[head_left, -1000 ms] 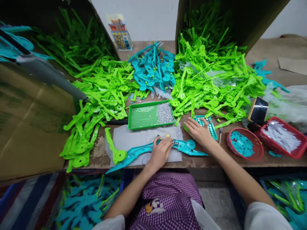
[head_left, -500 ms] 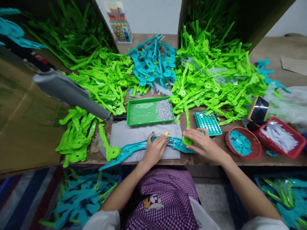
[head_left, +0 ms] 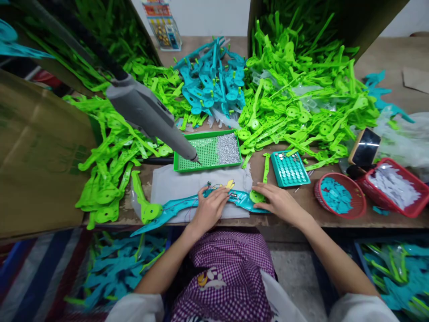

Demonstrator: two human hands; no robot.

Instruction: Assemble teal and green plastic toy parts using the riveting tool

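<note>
A long blue plastic shell (head_left: 181, 206) lies across a grey cloth (head_left: 164, 181), with thin wires and a small metal piece along its open inside. My left hand (head_left: 212, 206) grips the middle of the shell, fingers bent over its far edge. At its right end, my right hand (head_left: 281, 202) holds the round end of a green plastic arm (head_left: 257, 196), whose thin bar points away from me. Another green arm (head_left: 149, 210) sits at the shell's left end. A grey electric screwdriver (head_left: 147, 116) hangs above, its tip over a green tray (head_left: 179, 166) of small screws.
Piles of green parts (head_left: 298, 107) and blue parts (head_left: 214, 80) fill the back. On the right stand a teal tray of round discs (head_left: 291, 172), a red basket of blue pieces (head_left: 357, 214) and a red basket of white pieces (head_left: 415, 210). A cardboard box (head_left: 40, 156) borders the left.
The green arm in my right hand has come down onto the shell's right end. The screwdriver has swung rightward, over the screw tray. My left hand stays on the shell.
</note>
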